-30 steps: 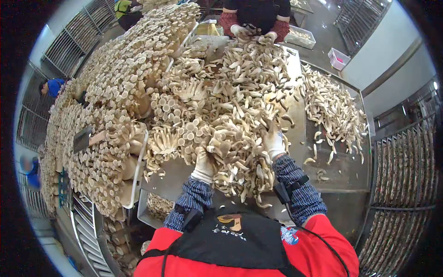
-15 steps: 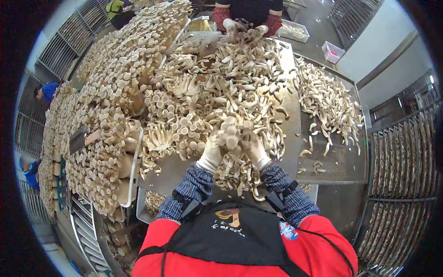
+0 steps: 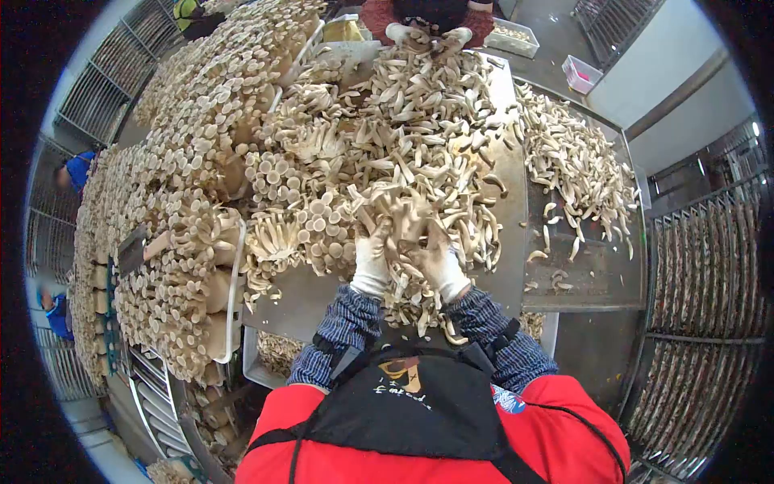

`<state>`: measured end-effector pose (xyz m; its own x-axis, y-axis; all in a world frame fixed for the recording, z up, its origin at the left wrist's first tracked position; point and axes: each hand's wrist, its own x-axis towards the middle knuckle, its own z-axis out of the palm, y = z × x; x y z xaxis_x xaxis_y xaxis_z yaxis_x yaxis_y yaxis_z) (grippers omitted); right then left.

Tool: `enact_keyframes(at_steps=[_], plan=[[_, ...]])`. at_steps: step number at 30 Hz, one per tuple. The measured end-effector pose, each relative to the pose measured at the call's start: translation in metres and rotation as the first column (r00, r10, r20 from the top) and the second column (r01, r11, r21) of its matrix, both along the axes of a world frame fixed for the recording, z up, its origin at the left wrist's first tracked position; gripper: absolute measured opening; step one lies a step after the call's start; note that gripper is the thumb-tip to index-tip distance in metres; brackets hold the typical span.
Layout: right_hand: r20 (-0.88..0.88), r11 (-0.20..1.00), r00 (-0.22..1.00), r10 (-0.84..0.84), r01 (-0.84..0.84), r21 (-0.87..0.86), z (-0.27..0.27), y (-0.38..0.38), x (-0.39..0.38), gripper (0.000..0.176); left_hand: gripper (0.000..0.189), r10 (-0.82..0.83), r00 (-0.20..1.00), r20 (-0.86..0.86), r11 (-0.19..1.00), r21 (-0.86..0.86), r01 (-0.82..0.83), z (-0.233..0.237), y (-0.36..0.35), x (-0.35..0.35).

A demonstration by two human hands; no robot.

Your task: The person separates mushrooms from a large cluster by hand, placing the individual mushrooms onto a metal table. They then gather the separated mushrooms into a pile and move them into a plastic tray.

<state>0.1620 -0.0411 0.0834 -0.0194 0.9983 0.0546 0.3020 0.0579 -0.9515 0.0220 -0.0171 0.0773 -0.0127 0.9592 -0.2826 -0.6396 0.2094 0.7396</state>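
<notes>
Both gloved hands meet around a cluster of mushrooms point(image 3: 407, 216) at the near side of a heaped steel table. My left hand point(image 3: 372, 260) has its fingers wrapped round the cluster's left side. From the right, my right hand point(image 3: 440, 264) grips the same cluster; its glove is stained dark at the fingers. Some fingertips are hidden among stems. Loose mushrooms point(image 3: 411, 297) lie between my wrists. Left of my left hand sit uncut clumps with round caps point(image 3: 322, 222), and separated mushrooms point(image 3: 476, 230) lie to the right.
A tray table with loose mushrooms point(image 3: 576, 169) stands at right. White crates of mushroom clumps point(image 3: 239, 298) are stacked at left. Across the table, a co-worker's gloved hands point(image 3: 431, 39) handle mushrooms. A bin point(image 3: 256, 369) sits below the near edge; a metal rack point(image 3: 705, 323) stands at far right.
The cluster between my hands has turned: its rounded caps faced up before, and now stems and torn pieces show. My hands are slightly lower. The co-worker's hands have drawn closer together.
</notes>
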Motion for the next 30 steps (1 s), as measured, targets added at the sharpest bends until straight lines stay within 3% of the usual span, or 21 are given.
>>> enact_keyframes(at_steps=[1,2,3,5,6,7,8,9,11,13,15,17,18,21,22,23,25,26,27,29,30], plan=[[-0.083,0.990,0.996,0.031,-0.042,-0.137,0.004,-0.001,0.004,0.072,0.057,-0.001,1.000,0.000,1.000,-0.004,0.001,-0.006,0.002,-0.001],[0.080,0.989,0.997,0.020,-0.008,-0.148,-0.055,0.005,0.010,0.076,0.058,0.012,0.989,0.148,0.998,-0.061,-0.003,-0.016,0.006,-0.005],[0.080,0.989,0.997,0.021,-0.009,-0.150,-0.044,0.004,0.009,0.076,0.058,0.034,0.955,0.294,0.994,-0.113,0.000,-0.029,0.009,-0.009],[-0.271,0.935,0.963,0.008,-0.104,-0.339,-0.023,0.007,0.008,0.075,0.063,0.033,0.986,0.162,0.989,-0.147,-0.009,-0.040,0.010,-0.009],[-0.291,0.977,0.951,0.103,-0.151,-0.148,-0.017,0.010,0.002,0.065,0.065,0.036,0.998,-0.057,0.999,-0.020,-0.037,-0.032,0.007,0.001],[-0.039,0.990,0.999,0.029,-0.023,0.137,-0.010,-0.002,-0.003,0.044,0.067,0.061,0.960,-0.273,0.994,0.106,-0.032,-0.024,0.002,0.006],[-0.384,0.992,0.920,0.076,-0.107,-0.060,-0.009,0.001,-0.001,0.036,0.072,0.044,0.970,-0.241,0.993,0.121,-0.015,-0.009,0.003,0.007],[-0.685,0.947,0.728,0.041,-0.248,-0.206,-0.009,0.006,0.002,0.028,0.072,0.042,0.969,-0.243,0.993,0.120,-0.013,-0.020,0.003,0.004],[-0.710,0.937,0.700,-0.076,-0.194,-0.291,-0.008,0.004,0.003,0.021,0.062,0.014,0.998,0.058,0.998,-0.065,-0.010,-0.034,0.007,-0.006],[-0.777,0.941,0.594,-0.209,-0.094,-0.326,-0.002,0.004,0.006,0.026,0.035,0.005,0.938,0.347,0.971,-0.226,0.078,-0.029,0.008,-0.010],[-0.768,0.958,0.600,-0.224,-0.009,-0.286,-0.017,0.013,0.010,0.032,0.037,-0.062,0.908,0.415,0.987,-0.108,0.117,-0.028,0.003,-0.009],[-0.680,0.930,0.712,-0.175,-0.107,-0.352,-0.025,0.021,0.014,0.037,0.049,-0.115,0.945,0.306,0.975,-0.149,0.167,-0.022,-0.004,-0.005],[-0.598,0.964,0.800,-0.048,-0.121,-0.239,-0.018,0.016,0.012,0.030,0.056,-0.184,0.976,0.119,0.982,-0.025,0.188,-0.016,-0.006,0.001],[-0.695,0.946,0.693,-0.191,-0.060,-0.319,-0.026,0.016,0.010,0.035,0.056,-0.386,0.922,-0.037,0.922,-0.003,0.386,-0.023,-0.010,0.000],[-0.608,0.972,0.784,-0.130,-0.021,-0.234,-0.026,0.015,0.012,0.031,0.051,-0.394,0.918,0.047,0.919,0.011,0.393,-0.025,-0.013,-0.001],[-0.607,0.972,0.785,-0.126,-0.023,-0.232,-0.027,0.015,0.015,0.031,0.051,-0.391,0.919,0.047,0.920,0.013,0.391,-0.029,-0.014,-0.004],[-0.384,0.964,0.909,-0.160,0.060,-0.258,-0.029,0.014,0.020,0.029,0.043,-0.289,0.956,0.050,0.955,-0.053,0.291,-0.037,-0.016,-0.014],[-0.384,0.964,0.909,-0.162,0.062,-0.259,-0.028,0.012,0.020,0.029,0.038,-0.217,0.939,0.266,0.935,-0.219,0.278,-0.038,-0.018,-0.020],[-0.451,0.952,0.870,-0.199,0.063,-0.298,-0.026,0.010,0.019,0.032,0.023,-0.187,0.961,0.202,0.956,-0.186,0.225,-0.036,-0.017,-0.022],[-0.570,0.927,0.776,-0.271,0.051,-0.371,-0.020,0.009,0.018,0.038,0.034,-0.218,0.955,-0.200,0.975,-0.089,0.204,-0.048,-0.018,-0.024],[-0.414,0.981,0.910,0.007,-0.086,-0.173,-0.011,0.009,0.014,0.047,0.040,-0.222,0.939,-0.261,0.971,0.033,0.239,-0.035,-0.022,-0.012]])
